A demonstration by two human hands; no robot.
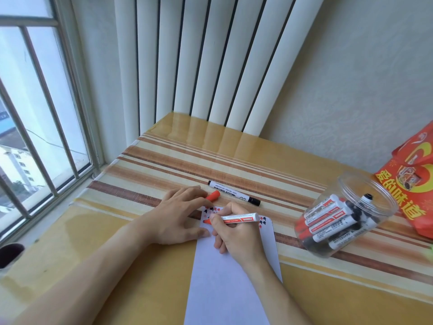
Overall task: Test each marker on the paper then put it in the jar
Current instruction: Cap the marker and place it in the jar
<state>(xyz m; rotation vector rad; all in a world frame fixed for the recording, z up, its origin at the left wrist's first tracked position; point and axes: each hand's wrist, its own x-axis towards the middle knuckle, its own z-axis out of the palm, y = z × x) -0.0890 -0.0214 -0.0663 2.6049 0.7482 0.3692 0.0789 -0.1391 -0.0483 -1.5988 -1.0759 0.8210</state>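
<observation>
A white sheet of paper [225,282] lies on the table in front of me, with small red and black marks along its top edge. My right hand [236,238] grips an uncapped red marker [239,218], its tip down on the paper's upper left part. My left hand [180,216] rests flat on the paper's left corner and holds the red cap [213,195] between its fingers. A black marker [234,193] lies capped just beyond the paper. A clear plastic jar [365,193] stands tilted at the right, with several red and black markers inside.
A red printed bag [412,174] sits behind the jar at the right edge. White vertical pipes [210,62] rise behind the striped table [164,160]. A barred window [35,113] runs along the left. A dark cup [10,254] stands at the far left.
</observation>
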